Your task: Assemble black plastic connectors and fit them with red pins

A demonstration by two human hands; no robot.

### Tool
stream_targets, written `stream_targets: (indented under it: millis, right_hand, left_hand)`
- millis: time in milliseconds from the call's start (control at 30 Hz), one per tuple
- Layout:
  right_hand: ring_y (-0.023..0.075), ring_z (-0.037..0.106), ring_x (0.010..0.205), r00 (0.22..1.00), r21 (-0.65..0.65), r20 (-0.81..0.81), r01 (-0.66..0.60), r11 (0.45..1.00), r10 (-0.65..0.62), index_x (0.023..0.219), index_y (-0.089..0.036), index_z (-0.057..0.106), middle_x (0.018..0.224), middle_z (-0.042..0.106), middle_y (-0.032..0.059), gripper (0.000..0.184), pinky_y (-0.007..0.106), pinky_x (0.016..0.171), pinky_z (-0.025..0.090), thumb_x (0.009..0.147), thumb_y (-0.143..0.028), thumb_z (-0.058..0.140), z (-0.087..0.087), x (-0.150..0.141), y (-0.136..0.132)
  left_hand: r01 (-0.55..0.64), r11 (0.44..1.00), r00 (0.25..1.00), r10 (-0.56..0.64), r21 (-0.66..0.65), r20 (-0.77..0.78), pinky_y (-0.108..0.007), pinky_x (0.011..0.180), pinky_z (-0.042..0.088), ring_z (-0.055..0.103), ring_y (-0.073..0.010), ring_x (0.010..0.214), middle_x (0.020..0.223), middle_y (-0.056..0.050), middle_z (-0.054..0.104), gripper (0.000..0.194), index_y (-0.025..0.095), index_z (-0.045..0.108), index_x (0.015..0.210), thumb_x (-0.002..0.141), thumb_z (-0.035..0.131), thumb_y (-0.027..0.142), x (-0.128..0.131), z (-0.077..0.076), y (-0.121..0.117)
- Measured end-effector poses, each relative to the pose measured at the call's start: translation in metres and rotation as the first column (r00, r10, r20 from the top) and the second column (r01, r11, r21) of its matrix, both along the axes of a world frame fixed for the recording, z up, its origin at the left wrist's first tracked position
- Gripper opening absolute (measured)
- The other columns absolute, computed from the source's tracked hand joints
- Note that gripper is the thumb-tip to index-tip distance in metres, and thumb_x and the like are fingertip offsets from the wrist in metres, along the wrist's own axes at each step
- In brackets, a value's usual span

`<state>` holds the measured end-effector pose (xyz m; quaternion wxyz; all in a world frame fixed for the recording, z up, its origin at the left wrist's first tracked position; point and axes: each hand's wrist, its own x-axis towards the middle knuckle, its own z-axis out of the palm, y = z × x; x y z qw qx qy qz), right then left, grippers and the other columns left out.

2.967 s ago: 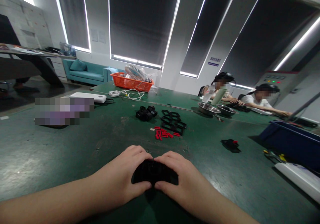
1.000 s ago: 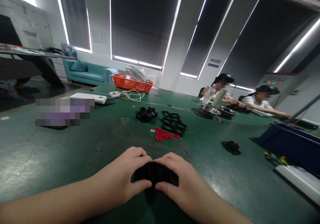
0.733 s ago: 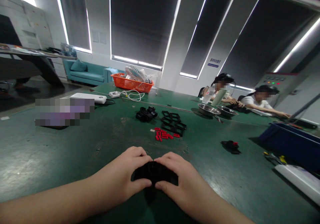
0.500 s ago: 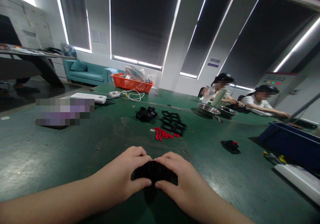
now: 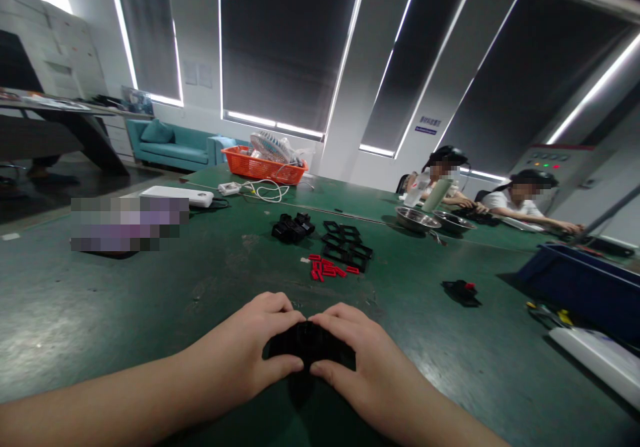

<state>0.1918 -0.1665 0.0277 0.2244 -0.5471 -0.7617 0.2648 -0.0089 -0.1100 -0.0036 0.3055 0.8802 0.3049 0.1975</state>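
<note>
My left hand [image 5: 247,354] and my right hand [image 5: 357,360] rest side by side on the green table [image 5: 125,300], both closed around one small black plastic part [image 5: 307,344]. The fingers curl over its top and the thumbs press its near side, so most of it is hidden. Farther out lie several small red pieces [image 5: 327,268], a flat group of black frames [image 5: 347,244] and a heap of black parts [image 5: 293,227].
An orange basket [image 5: 263,166], a white cable [image 5: 265,190] and a white box [image 5: 177,195] sit at the back left. A black part with a red bit [image 5: 461,290] lies right. A blue bin [image 5: 583,287] stands far right. Two people sit behind metal bowls [image 5: 417,218].
Almost nothing differs. Both hands stay clasped on the black part in the same spot; the view has shifted very slightly.
</note>
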Motion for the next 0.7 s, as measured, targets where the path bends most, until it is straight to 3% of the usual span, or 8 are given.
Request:
stream_targets:
  millis: [700]
  right_hand:
    - [0.0161, 0.057, 0.102, 1.000, 0.016, -0.007, -0.012, 1.000, 0.012, 0.103, -0.022, 0.070, 0.106, 0.065, 0.0012, 0.032, 0.027, 0.092, 0.043, 0.075, -0.006, 0.070, -0.0053, 0.0024, -0.0009]
  left_hand:
    - [0.006, 1.000, 1.000, -0.006, -0.010, -0.018, -0.038, 0.092, 0.043, 0.053, -0.0241, 0.104, 0.104, -0.003, 0.057, 0.022, 0.023, 0.067, 0.100, 0.081, 0.065, 0.013, 0.0016, 0.0003, 0.0006]
